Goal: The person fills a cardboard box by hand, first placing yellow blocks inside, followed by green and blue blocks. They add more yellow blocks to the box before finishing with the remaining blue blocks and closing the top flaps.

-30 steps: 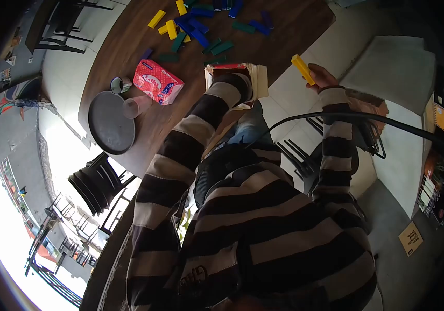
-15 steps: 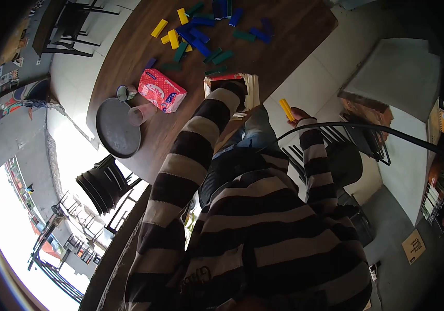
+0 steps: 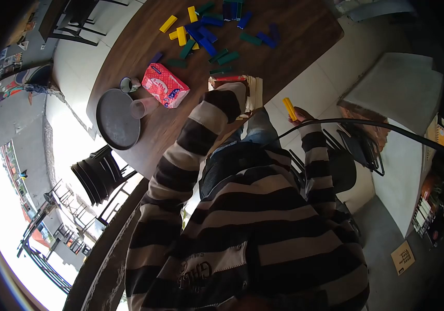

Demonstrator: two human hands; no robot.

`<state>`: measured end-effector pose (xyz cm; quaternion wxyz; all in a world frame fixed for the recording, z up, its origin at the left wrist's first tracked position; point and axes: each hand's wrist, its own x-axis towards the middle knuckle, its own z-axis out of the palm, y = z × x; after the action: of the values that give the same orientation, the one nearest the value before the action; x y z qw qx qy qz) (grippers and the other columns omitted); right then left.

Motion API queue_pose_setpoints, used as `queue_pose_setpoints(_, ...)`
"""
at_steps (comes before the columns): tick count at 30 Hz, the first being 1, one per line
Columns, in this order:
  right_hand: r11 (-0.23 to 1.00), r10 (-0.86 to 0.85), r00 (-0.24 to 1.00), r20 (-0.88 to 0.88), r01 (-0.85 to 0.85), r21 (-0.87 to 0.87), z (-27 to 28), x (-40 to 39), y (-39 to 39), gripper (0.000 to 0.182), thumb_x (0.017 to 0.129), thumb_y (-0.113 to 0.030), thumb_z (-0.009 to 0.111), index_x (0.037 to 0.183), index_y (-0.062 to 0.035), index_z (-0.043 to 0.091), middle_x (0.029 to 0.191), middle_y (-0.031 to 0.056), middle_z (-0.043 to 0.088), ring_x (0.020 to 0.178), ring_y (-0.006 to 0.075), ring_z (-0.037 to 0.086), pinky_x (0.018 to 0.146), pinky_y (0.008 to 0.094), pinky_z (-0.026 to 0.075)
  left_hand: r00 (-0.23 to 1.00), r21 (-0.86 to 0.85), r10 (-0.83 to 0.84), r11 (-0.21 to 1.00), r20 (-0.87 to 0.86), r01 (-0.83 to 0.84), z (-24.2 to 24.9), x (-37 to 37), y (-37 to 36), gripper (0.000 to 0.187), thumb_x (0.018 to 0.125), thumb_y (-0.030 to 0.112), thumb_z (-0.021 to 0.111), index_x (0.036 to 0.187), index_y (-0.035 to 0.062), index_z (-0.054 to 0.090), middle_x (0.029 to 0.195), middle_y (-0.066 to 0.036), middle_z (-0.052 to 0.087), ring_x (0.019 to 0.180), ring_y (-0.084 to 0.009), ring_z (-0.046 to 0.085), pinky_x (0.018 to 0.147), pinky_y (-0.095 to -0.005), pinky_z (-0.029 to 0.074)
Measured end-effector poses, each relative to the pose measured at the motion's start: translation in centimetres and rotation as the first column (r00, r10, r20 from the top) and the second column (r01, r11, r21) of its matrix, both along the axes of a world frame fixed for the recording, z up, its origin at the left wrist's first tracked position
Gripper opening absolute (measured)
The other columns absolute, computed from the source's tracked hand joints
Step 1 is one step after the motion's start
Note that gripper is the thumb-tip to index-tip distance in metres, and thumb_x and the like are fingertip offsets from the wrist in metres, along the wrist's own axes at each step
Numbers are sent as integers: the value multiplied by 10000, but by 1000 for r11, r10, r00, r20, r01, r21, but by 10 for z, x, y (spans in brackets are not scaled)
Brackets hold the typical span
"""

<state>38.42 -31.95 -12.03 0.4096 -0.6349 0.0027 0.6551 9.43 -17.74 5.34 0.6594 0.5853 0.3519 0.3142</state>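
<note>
My left arm, in a striped sleeve [image 3: 224, 101], reaches into a cardboard box [image 3: 254, 94] at the table's near edge. The left hand is hidden inside it. Off the table edge to the right, my right hand [image 3: 299, 117] is closed around a yellow block [image 3: 288, 108], which sticks up out of the fingers. Past the box, blue blocks [image 3: 207, 34], green blocks [image 3: 227, 57] and yellow blocks [image 3: 181, 36] lie scattered over the dark wooden table [image 3: 294, 46].
Left of the box lies a pink tissue pack [image 3: 164, 85]. A clear plastic cup [image 3: 141, 108], another cup [image 3: 127, 84] and a round black tray [image 3: 118, 120] are beyond it. A black cable [image 3: 356, 121] crosses over my right wrist, with black chairs [image 3: 338, 171] nearby.
My left arm has gone deeper into the box, so the sleeve now covers its opening. The right hand keeps the yellow block at about the same place. The view has shifted slightly.
</note>
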Motion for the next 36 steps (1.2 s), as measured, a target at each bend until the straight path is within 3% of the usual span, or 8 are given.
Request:
queue_pose_setpoints(4,958,129,989,-77,-104,269,48,8,35,303,841,-90,509,1129,-23,442,1000,112,522,827,171,569,761,272,491,929,-152,-17,985,369,78,63,-31,-7,243,739,93,566,969,29,520,816,-103,545,628,-211,589,558,-343,491)
queue_pose_setpoints(10,581,643,766,-11,-478,659,130,-21,127,298,774,-136,615,1036,-55,499,882,72,562,667,112,531,603,233,464,900,419,386,865,-201,-277,32,-82,0,265,739,59,568,994,21,504,908,-101,532,709,-179,594,615,-280,487)
queue_pose_setpoints(15,121,750,353,559,-904,409,221,-113,177,217,750,-184,631,915,-72,546,821,52,586,746,146,556,637,259,455,694,744,624,641,-360,-191,-38,-81,-19,333,740,138,594,1032,37,470,904,-98,538,728,-190,566,625,-307,453)
queue_pose_setpoints(17,-168,566,-43,823,-984,63,219,-131,185,197,740,-179,628,871,-53,551,799,78,591,717,176,572,596,280,464,693,479,687,694,-219,-537,-93,-77,-33,314,710,208,603,968,60,502,925,-122,523,816,-245,541,723,-369,430)
queue_pose_setpoints(22,-290,446,-558,700,-830,-477,210,-189,167,194,697,-183,629,828,-50,578,824,120,608,784,256,590,665,339,474,552,281,308,950,-775,-135,-79,-52,-48,471,695,197,622,1114,73,446,1028,-135,531,932,-268,520,797,-326,431)
queue_pose_setpoints(26,-426,385,-722,575,-692,-583,173,-209,163,188,705,-180,615,838,-51,581,838,121,607,795,256,589,674,340,472,659,474,410,876,-631,-91,-136,-46,-66,560,687,150,641,1177,70,381,1027,-125,541,929,-250,539,789,-299,441)
queue_pose_setpoints(28,-471,359,-779,513,-626,-621,153,-220,166,186,709,-179,607,842,-51,583,845,121,607,800,255,588,678,341,471,897,96,418,908,-144,-407,-236,-40,-60,568,688,141,646,1176,66,365,1015,-119,548,917,-244,548,779,-296,444)
queue_pose_setpoints(36,-544,332,-852,405,-524,-656,104,-230,191,181,726,-173,578,861,-53,589,874,122,605,822,255,586,696,343,468,863,192,423,904,-275,-382,-169,-46,-67,519,692,62,611,1150,37,368,967,-98,550,891,-203,548,757,-284,449)
